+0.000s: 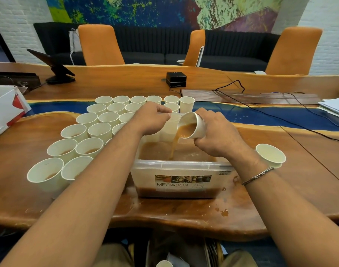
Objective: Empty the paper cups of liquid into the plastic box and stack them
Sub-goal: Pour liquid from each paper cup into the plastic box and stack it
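My right hand (216, 132) grips a white paper cup (195, 125) tipped to the left, and brown liquid streams from it into the clear plastic box (176, 165) in front of me. The box holds a shallow pool of brown liquid. My left hand (152, 117) pinches the box's far rim. Several white paper cups (87, 135) with brown liquid stand in rows to the left of the box. One paper cup (270, 155) sits to the right of the box, partly behind my right wrist.
Brown spills (222, 211) lie on the wooden table near its front edge. A white carton (3, 110) is at far left, papers (334, 107) at far right. Black cables (280, 116) cross the table behind. A black device (176, 79) and orange chairs (100, 45) stand beyond.
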Available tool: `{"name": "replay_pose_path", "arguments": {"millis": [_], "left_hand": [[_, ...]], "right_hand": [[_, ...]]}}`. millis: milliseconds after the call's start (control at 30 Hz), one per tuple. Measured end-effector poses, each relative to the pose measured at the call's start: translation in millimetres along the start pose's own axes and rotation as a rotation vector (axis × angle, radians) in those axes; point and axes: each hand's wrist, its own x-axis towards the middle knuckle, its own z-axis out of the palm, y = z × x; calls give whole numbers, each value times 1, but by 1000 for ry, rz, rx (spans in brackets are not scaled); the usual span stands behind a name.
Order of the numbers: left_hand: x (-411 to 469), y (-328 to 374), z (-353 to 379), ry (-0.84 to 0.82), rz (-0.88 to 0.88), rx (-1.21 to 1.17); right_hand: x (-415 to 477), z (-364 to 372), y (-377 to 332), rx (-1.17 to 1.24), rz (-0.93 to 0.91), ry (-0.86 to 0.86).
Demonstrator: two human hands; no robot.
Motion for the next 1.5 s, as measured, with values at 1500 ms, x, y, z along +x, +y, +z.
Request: {"name": "replay_pose_path", "arguments": {"millis": [1500], "left_hand": [[2,-1,1,2,-8,-5]], "right_hand": [[-2,0,-2,-107,-29,59]]}}
